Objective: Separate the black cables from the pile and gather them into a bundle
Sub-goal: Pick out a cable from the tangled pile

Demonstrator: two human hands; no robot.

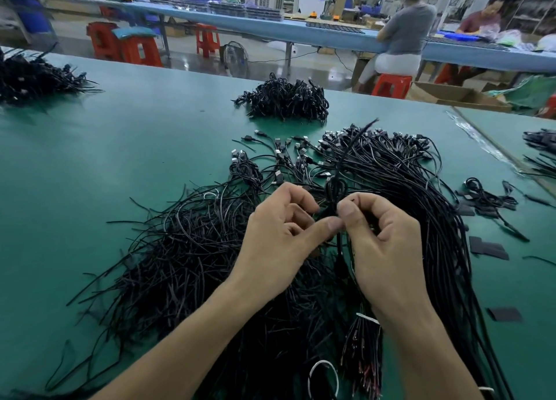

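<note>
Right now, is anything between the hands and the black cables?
Nothing visible. The left hand and the right hand are both pinching a thin bunch of black cables just above the pile.

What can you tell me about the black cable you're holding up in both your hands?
The black cable is thin and looks rubbery. Just above the hands it is wound into a small, tight coil. One end sticks up and away from the coil, a bit blurred, and another stretch hangs down between the hands. The left hand and right hand both pinch it just below the coil, above the pile of loose cables on the green table.
</note>
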